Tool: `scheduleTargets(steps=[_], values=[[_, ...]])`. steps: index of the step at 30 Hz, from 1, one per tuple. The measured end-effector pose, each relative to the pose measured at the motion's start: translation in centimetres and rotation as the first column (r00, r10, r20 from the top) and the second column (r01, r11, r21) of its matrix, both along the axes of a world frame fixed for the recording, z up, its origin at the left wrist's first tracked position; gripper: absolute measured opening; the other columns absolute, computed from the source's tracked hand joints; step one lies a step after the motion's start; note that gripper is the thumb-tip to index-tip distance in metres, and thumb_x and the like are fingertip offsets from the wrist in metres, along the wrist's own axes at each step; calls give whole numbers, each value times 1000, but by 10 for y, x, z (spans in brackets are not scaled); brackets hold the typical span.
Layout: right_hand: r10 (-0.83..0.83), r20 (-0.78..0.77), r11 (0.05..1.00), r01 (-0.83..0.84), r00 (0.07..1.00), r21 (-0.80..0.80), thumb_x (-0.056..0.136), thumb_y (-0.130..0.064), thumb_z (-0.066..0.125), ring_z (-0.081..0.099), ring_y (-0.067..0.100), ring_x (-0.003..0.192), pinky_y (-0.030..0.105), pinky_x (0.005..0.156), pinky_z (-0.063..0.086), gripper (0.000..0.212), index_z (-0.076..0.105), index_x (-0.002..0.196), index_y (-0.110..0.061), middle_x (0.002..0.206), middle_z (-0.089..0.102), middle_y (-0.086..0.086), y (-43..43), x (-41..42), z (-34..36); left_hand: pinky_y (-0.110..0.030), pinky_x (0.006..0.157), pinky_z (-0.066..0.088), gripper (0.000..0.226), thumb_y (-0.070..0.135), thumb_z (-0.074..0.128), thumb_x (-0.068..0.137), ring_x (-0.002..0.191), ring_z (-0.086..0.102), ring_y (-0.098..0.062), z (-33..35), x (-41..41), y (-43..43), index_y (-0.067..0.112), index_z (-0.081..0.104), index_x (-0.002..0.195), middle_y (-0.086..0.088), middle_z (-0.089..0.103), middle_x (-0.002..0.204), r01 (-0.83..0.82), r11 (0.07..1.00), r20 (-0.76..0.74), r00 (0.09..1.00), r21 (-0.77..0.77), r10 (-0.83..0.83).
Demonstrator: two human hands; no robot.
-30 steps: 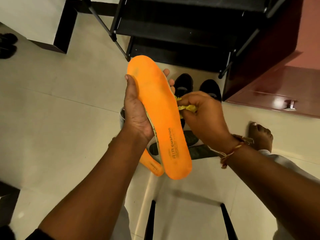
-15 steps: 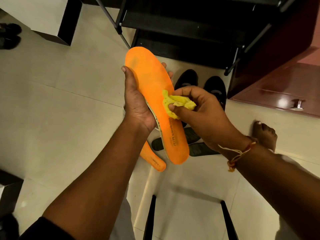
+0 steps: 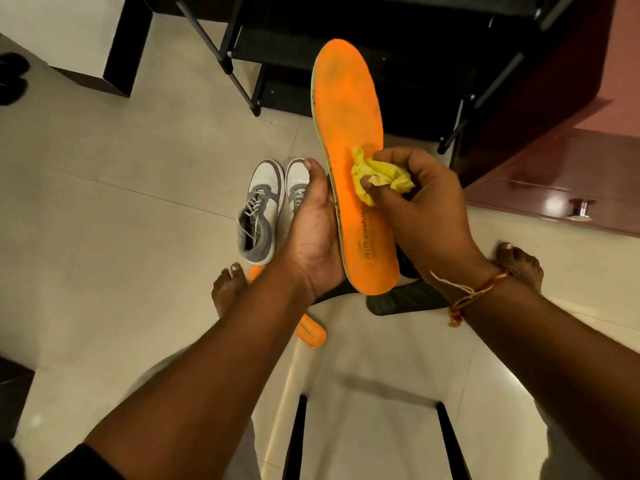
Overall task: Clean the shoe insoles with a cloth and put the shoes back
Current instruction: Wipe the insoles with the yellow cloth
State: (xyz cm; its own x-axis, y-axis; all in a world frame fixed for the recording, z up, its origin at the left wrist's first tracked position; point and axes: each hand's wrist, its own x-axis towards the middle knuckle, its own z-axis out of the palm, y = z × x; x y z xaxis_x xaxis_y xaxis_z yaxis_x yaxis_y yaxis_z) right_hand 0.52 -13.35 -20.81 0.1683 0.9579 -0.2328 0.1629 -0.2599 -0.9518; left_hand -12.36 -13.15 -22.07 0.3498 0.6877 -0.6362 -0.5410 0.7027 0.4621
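Insole (image 3: 349,133) held between left hand (image 3: 311,233) and right hand (image 3: 426,216), cloth (image 3: 377,178) pressed on its middle, pair of shoes (image 3: 263,209) on floor (image 3: 104,237) to the left, second insole (image 3: 311,334) beneath left forearm, rack (image 3: 346,29) behind, cabinet (image 3: 554,168) at right

Place: a home, in the corner where shoes are kept.
Floor: a pale, glossy tiled floor (image 3: 104,237) with grout lines fills the view.
Storage: a black metal-framed shoe rack (image 3: 277,46) with dark tiered shelves stands at 12 o'clock.
Furniture: a reddish-brown wooden cabinet (image 3: 554,174) with a round metal knob (image 3: 581,207) is at 3 o'clock.
Footwear: grey-and-white sneakers (image 3: 259,209) stand side by side near centre, and dark footwear (image 3: 12,77) lies at the 10 o'clock edge.
Person: bare feet (image 3: 227,289) rest on the tiles.
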Motion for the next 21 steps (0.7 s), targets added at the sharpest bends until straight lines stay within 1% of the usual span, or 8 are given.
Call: scheduleTargets(steps=[5, 8, 11, 12, 14, 16, 18, 21], values=[[80, 322, 984, -126, 943, 124, 83, -10, 66, 60, 8, 104, 28, 92, 51, 34, 68, 114, -25, 114, 65, -7, -11, -8, 5, -46, 113, 39, 85, 73, 23, 94, 133, 52, -32, 4, 2, -3, 11, 45, 147, -17, 56, 141, -22, 999, 13, 1000, -35, 22], [207, 318, 951, -267, 925, 156, 80, -8, 70, 59, 6, 101, 18, 88, 48, 33, 72, 109, -23, 110, 67, -7, -24, -19, 8, -48, 108, 44, 90, 78, 24, 91, 135, 51, -32, 5, -9, 8, 9, 53, 140, -16, 54, 143, -110, 993, -6, 994, -39, 110], [280, 349, 899, -372, 894, 231, 76, -3, 73, 59, 7, 100, 11, 88, 43, 30, 74, 104, -15, 107, 69, -1, -30, -26, 9, -48, 101, 49, 83, 77, 26, 92, 129, 57, -27, 7, -17, 13, 13, 68, 123, -10, 68, 128, -136, 990, 7, 991, -25, 137], [271, 397, 888, -386, 877, 248, 75, -3, 72, 60, 10, 99, 14, 89, 44, 29, 74, 102, -14, 106, 69, 1, -28, -24, 10, -47, 104, 48, 83, 76, 26, 93, 129, 57, -26, 6, -16, 11, 12, 65, 127, -10, 68, 127, -103, 995, 4, 995, -18, 103], [216, 513, 887, -386, 831, 252, 75, -3, 70, 64, 22, 98, 30, 89, 50, 29, 74, 102, -12, 107, 69, 6, -18, -15, 9, -47, 111, 42, 83, 74, 27, 95, 133, 53, -29, 1, -10, 4, 10, 51, 142, -14, 59, 139, -31, 999, 2, 1000, -13, 31], [146, 580, 914, -333, 801, 230, 78, -5, 67, 63, 29, 99, 42, 88, 53, 28, 72, 105, -11, 109, 68, 8, -6, 0, 8, -51, 112, 40, 77, 71, 27, 97, 133, 52, -32, -1, -3, -2, 15, 47, 146, -15, 55, 144, 9, 1000, -4, 1000, 10, -9], [89, 583, 940, -262, 808, 220, 82, -10, 65, 62, 28, 102, 46, 88, 53, 27, 71, 108, -11, 112, 66, 8, 3, 12, 7, -58, 113, 37, 74, 72, 28, 96, 133, 52, -36, -3, 1, -6, 22, 49, 146, -14, 57, 142, 57, 998, -11, 998, 35, -57], [70, 572, 952, -226, 817, 206, 85, -12, 64, 61, 24, 105, 43, 90, 53, 26, 71, 110, -12, 114, 66, 6, 6, 17, 5, -63, 114, 32, 77, 75, 33, 91, 134, 50, -38, -2, 2, -7, 25, 48, 146, -14, 56, 143, 84, 996, -24, 996, 42, -83]])
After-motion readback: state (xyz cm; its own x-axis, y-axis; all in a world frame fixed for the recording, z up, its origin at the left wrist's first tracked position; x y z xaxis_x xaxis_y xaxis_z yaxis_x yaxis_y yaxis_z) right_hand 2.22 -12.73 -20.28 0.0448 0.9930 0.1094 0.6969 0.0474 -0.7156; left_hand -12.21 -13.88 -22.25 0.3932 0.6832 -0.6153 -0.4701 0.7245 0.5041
